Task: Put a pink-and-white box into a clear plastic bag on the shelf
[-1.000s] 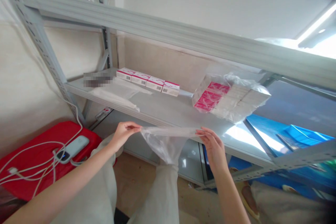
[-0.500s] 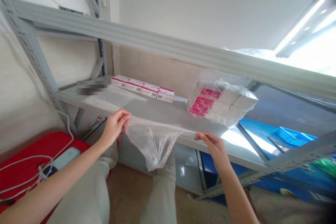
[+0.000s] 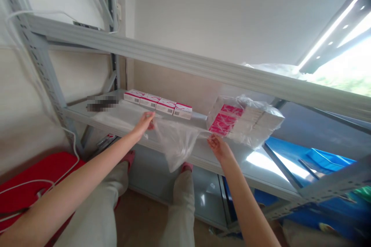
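Note:
A clear plastic bag point(image 3: 177, 144) hangs between my two hands over the front edge of the grey metal shelf point(image 3: 121, 117). My left hand point(image 3: 147, 120) pinches one upper corner of it, and my right hand point(image 3: 216, 144) grips the opposite corner. Its lower part droops to a loose, crumpled point. Behind the bag, several small white and pink boxes point(image 3: 158, 103) stand in a row along the back of the shelf. Just beyond my right hand sits a clear-wrapped pack of pink and white boxes point(image 3: 245, 121).
The upper shelf beam point(image 3: 179, 61) crosses above my hands. A blurred dark object point(image 3: 102, 103) lies at the shelf's left end. White cables rest on a red surface point(image 3: 55, 166) at lower left. A blue tray point(image 3: 330, 158) is beyond the right upright.
Both hands have moved forward over the shelf and closer together, carrying the bag with them. The bag's drooping part has risen. The boxes and wrapped pack stay in place.

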Demonstrator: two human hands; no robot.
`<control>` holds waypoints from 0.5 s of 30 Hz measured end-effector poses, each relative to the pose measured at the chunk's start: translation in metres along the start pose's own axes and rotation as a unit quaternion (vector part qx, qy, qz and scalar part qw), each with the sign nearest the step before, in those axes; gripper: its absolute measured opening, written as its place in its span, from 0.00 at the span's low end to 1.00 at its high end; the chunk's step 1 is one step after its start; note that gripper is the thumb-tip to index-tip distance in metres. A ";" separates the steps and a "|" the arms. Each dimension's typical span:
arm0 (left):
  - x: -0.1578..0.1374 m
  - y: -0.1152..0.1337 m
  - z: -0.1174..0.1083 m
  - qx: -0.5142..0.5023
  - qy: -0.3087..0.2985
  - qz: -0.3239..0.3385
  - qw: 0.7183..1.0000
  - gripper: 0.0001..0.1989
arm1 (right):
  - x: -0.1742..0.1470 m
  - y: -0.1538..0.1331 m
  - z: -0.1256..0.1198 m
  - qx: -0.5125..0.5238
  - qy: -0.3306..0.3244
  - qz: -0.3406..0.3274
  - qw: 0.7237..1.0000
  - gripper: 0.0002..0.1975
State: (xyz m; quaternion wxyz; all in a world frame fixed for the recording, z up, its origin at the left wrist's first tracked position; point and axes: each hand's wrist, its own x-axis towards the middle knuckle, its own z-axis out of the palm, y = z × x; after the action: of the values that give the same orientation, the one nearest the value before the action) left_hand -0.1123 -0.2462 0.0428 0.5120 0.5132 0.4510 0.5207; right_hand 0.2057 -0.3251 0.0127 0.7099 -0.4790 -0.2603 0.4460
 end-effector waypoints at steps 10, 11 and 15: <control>-0.073 -0.050 -0.001 0.202 -0.063 0.137 0.968 0.21 | 0.048 0.035 0.025 -0.027 0.038 0.019 0.999 0.09; -0.076 -0.050 0.000 0.217 -0.094 0.135 0.962 0.22 | 0.047 0.038 0.025 -0.041 0.044 0.027 0.998 0.09; -0.068 -0.041 0.011 0.255 -0.095 0.145 0.951 0.20 | 0.015 0.051 0.039 -0.190 0.109 -0.031 0.975 0.19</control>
State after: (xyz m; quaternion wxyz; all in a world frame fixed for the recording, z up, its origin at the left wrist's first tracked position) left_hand -0.1018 -0.3118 -0.0023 0.3233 0.7340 0.4385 0.4055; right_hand 0.1620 -0.2875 -0.0189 0.6434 -0.6425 -0.2760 0.3114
